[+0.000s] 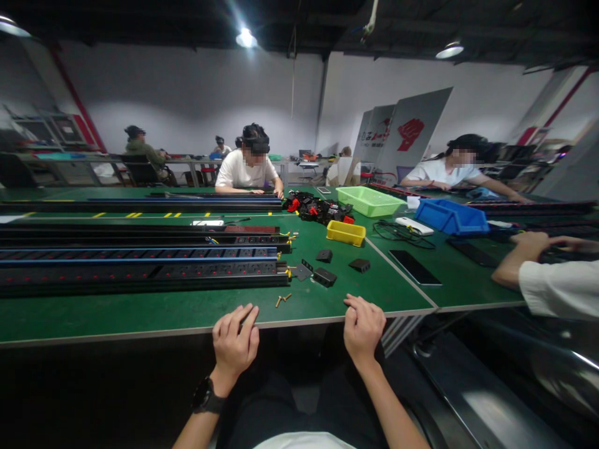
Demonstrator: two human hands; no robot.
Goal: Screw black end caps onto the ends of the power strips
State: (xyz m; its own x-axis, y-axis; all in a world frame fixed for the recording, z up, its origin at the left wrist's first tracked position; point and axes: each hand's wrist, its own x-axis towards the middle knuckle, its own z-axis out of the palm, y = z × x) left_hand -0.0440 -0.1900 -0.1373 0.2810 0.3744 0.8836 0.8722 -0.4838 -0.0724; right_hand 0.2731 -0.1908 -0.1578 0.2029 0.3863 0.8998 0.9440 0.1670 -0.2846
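My left hand point(235, 340) rests at the front edge of the green table point(154, 315), fingers loosely bent and slightly apart, holding nothing. A black watch is on that wrist. Farther right, my right hand point(364, 327) lies on the same edge, also without anything in it, its fingers loosely stretched. Between and just beyond the hands are a few brass-coloured screws point(283, 300). Behind them lie several small black end pieces point(324, 277). Long black power strips point(140, 277) with rows of sockets extend to the left, with yellow bits at their right ends.
A yellow bin point(345, 233), a green basket point(369, 201) and a blue bin point(452, 216) stand farther back. Black and red parts point(313, 207) are heaped nearby. A dark phone-like slab point(414, 267) lies to the right. A co-worker's arm point(528, 268) reaches in there; another person point(250, 165) sits opposite.
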